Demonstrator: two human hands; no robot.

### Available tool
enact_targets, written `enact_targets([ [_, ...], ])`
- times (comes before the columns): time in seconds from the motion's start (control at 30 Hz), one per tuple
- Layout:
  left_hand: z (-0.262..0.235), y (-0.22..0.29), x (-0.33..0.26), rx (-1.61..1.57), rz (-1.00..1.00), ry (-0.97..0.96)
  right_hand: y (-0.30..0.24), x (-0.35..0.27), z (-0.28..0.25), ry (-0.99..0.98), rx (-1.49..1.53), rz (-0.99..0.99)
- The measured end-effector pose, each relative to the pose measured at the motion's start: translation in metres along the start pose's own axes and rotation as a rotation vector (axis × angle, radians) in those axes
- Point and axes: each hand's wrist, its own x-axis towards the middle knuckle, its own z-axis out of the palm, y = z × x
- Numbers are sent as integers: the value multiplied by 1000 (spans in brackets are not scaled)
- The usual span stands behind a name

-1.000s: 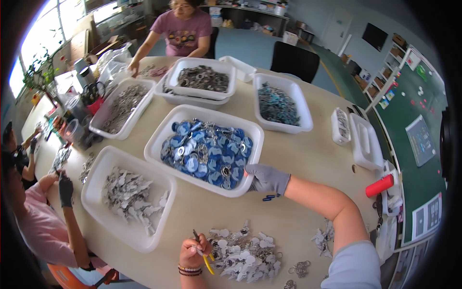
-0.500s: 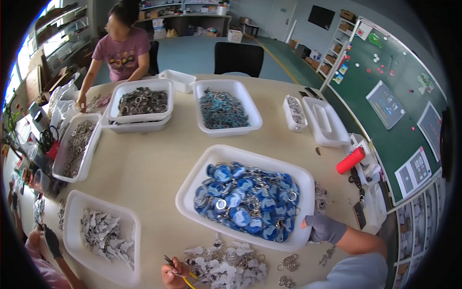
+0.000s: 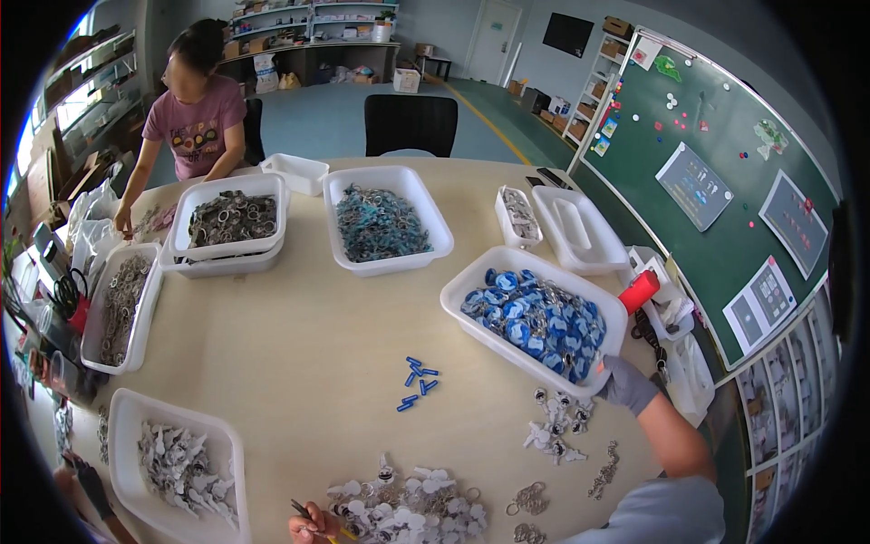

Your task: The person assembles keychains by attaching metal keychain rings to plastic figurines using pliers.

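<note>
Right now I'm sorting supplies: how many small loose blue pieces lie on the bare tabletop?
6 small blue pieces, clustered mid-table between the tray of blue round tags and the pile of white charms. More may be hidden in the trays.

Small blue tubes (image 3: 417, 382) mid-table, far tray of perhaps teal keyrings (image 3: 384, 221), red roller (image 3: 639, 292).
</note>
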Motion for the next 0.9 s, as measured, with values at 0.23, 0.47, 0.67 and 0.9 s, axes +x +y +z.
enact_targets([
  [0.23,2,-3,3,64,-46,15,-41,77,-59,193,-354,-1],
  [0.47,10,1,5,58,-75,-25,-85,127,-71,176,-688,34],
  [0.67,-5,-2,-2,88,-85,-6,-82,170,-94,182,-802,-187],
  [0.9,-15,-2,-5,103,-121,-29,-97,139,61,566,-1845,-1061],
])
